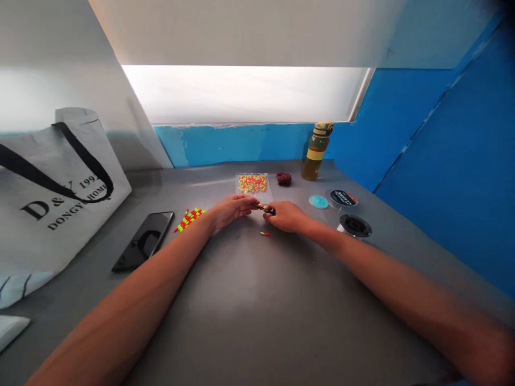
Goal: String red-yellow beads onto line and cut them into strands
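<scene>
My left hand (231,210) is closed in a pinch, with small red-and-yellow fishing float beads (263,206) at its fingertips. My right hand (287,215) is wrapped round a small black-handled cutting tool (269,210), which looks like scissors. Its tip points left, toward the left fingertips. One loose red-and-yellow float piece (264,234) lies on the table just below the hands. Beside my left wrist is a pile of strung red-and-yellow floats (190,219), partly hidden by the forearm. Behind the hands sits a clear bag (263,195) of the same coloured beads (252,184).
Left of the floats, a black phone (144,241) lies near a large white tote bag (68,198). To the right are a line spool (354,225), a round black-labelled case (343,199) and a light-blue disc (318,201). A dark red bundle (284,179) and a bottle (316,153) stand behind.
</scene>
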`<state>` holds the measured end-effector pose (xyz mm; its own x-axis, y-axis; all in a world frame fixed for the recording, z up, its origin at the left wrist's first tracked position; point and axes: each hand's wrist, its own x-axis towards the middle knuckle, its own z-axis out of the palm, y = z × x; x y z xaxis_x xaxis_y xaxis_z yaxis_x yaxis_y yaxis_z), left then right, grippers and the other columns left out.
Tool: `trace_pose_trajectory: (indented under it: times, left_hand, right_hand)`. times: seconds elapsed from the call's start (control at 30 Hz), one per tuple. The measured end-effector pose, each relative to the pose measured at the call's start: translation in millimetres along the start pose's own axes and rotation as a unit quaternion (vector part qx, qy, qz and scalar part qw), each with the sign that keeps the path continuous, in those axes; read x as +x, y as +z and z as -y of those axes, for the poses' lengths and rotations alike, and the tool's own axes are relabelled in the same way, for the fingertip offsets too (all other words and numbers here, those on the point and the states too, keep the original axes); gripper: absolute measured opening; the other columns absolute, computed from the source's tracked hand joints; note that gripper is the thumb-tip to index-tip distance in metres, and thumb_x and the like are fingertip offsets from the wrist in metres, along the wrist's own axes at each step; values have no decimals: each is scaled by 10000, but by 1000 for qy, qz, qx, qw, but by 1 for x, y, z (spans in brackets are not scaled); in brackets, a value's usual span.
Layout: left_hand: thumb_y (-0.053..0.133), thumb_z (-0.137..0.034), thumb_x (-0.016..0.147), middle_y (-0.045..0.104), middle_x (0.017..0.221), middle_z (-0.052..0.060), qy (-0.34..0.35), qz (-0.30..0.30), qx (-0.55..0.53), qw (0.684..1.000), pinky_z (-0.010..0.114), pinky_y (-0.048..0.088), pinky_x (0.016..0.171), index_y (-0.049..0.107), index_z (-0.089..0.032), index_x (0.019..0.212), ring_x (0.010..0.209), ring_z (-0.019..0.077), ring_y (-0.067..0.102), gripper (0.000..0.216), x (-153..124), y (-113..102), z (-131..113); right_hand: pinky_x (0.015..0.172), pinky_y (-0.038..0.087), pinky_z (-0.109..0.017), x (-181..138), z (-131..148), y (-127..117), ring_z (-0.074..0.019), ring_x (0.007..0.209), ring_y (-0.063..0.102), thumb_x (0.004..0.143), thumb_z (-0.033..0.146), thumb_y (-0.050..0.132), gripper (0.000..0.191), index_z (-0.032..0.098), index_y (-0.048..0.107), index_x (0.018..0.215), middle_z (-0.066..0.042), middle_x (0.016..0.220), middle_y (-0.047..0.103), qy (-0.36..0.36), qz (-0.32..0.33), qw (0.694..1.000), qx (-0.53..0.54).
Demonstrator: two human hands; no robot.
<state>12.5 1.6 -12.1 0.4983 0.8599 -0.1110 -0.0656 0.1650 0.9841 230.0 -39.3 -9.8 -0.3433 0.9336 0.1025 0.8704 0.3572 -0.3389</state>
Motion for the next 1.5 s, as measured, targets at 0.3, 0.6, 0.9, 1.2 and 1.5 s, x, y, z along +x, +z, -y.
trace_pose_trajectory:
  times: [0.3, 0.6, 0.9, 1.2, 1.5]
  left_hand:
    - [813, -424, 750, 724, 1092, 74, 25, -97, -26, 995, 249, 445, 758, 713, -192, 970, 969, 160, 657, 335, 7, -1, 1]
    - [796, -440, 762, 720, 1099, 78, 64, -122, -34, 990, 231, 438, 711, 696, -187, 977, 911, 146, 646, 347, 5, 1, 0]
    - [795, -386, 783, 732, 1075, 80, 74, -122, -74, 987, 238, 478, 761, 688, -181, 973, 908, 146, 672, 298, 6, 3, -2]
    - [717, -286, 876, 755, 979, 63, 79, -67, -165, 981, 237, 493, 765, 687, -159, 948, 896, 142, 702, 150, 3, 9, -10]
    - [694, -287, 893, 748, 932, 42, 77, -31, -184, 979, 255, 497, 833, 694, -161, 940, 879, 132, 693, 135, 2, 11, -11]
  right_hand:
    - [712, 407, -295, -10, 8, -24, -274, 956, 644, 786, 624, 671, 555, 224, 691, 1170, -91, 1102, 717, 50, -2, 998, 40]
    - [571, 427, -281, -32, 36, -35, -208, 681, 664, 781, 248, 653, 569, 158, 580, 1337, -70, 853, 737, 4, 180, 971, 156]
    - [604, 453, -329, -31, 38, -4, -260, 657, 684, 858, 286, 618, 576, 130, 528, 1405, -68, 662, 708, 5, 111, 986, 122]
    - [827, 484, -400, -16, 28, -7, -292, 939, 688, 934, 464, 582, 572, 157, 535, 1414, -127, 1004, 741, 31, -98, 979, 178]
    - [865, 506, -319, -13, 19, -5, -200, 980, 667, 903, 401, 660, 636, 185, 445, 1461, -69, 963, 740, -17, 63, 853, 518]
